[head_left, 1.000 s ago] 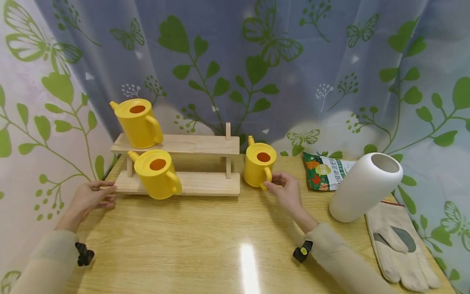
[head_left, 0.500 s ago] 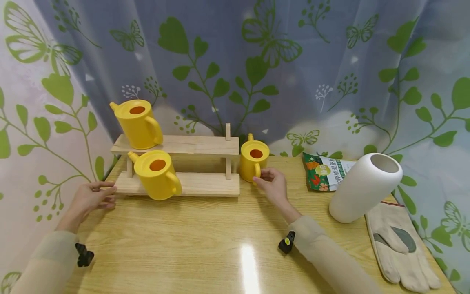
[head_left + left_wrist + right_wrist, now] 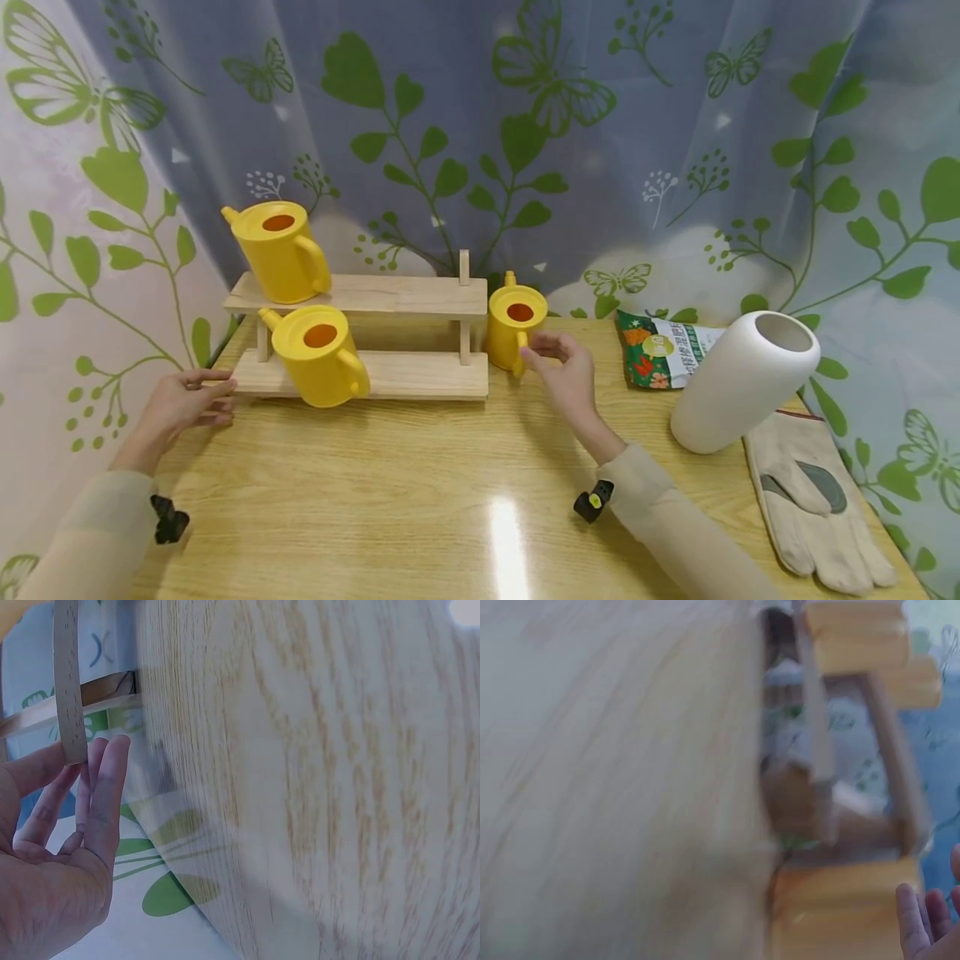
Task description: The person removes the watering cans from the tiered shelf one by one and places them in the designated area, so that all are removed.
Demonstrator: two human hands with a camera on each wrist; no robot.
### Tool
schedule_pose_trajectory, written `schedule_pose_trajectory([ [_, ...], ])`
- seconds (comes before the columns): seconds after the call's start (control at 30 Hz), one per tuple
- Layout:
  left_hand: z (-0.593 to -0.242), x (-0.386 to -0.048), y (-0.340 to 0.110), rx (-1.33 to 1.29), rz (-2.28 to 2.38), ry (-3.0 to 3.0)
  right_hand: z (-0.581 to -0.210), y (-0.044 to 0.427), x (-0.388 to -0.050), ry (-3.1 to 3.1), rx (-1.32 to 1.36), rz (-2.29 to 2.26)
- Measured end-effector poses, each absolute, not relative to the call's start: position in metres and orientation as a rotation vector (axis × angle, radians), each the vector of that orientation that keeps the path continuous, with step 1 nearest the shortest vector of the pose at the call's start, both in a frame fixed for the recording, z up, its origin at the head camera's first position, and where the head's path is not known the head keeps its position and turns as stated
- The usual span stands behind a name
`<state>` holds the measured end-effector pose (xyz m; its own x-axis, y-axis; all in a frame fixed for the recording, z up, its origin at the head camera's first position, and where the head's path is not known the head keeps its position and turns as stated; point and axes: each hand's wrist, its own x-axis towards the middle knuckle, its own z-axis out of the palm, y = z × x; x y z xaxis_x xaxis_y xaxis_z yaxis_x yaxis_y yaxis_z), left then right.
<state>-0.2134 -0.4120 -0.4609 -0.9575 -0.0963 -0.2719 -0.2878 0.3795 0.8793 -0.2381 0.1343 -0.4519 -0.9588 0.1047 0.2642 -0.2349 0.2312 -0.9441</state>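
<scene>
My left hand (image 3: 183, 408) is at the left end of a two-tier wooden shelf (image 3: 427, 375), pinching the lower board's end (image 3: 71, 742) between thumb and fingers. One yellow watering can (image 3: 281, 258) stands on the upper tier at the left, and a second yellow watering can (image 3: 318, 358) is on the lower tier. Just right of the shelf, on the table, stands a third yellow watering can (image 3: 506, 329). My right hand (image 3: 570, 379) is beside its handle, fingers loosely parted; whether the thumb tip still touches the handle is unclear. The right wrist view is blurred, with fingers (image 3: 907, 919) at its edge.
Right of the right hand lie a green and white printed packet (image 3: 663, 350), a tall white vase (image 3: 742, 383) and a pair of work gloves (image 3: 813, 500). A leaf-patterned curtain (image 3: 420, 125) hangs behind the wooden table (image 3: 360, 500).
The third watering can has moved left, close up to the shelf's right end. My right hand went with it, then drew slightly right and loosened from the handle. The left hand stayed put.
</scene>
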Motion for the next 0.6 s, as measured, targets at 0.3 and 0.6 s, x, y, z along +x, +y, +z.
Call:
schedule_pose_trajectory([
  [0.3, -0.459, -0.213, -0.412, -0.353, 1.608, 2.466, -0.431, 0.071, -0.224, -2.301, 0.635, 1.898],
  [0.6, -0.459, -0.213, -0.413, -0.337, 1.610, 2.453, -0.433, 0.006, -0.226, -2.415, 0.767, 2.006],
])
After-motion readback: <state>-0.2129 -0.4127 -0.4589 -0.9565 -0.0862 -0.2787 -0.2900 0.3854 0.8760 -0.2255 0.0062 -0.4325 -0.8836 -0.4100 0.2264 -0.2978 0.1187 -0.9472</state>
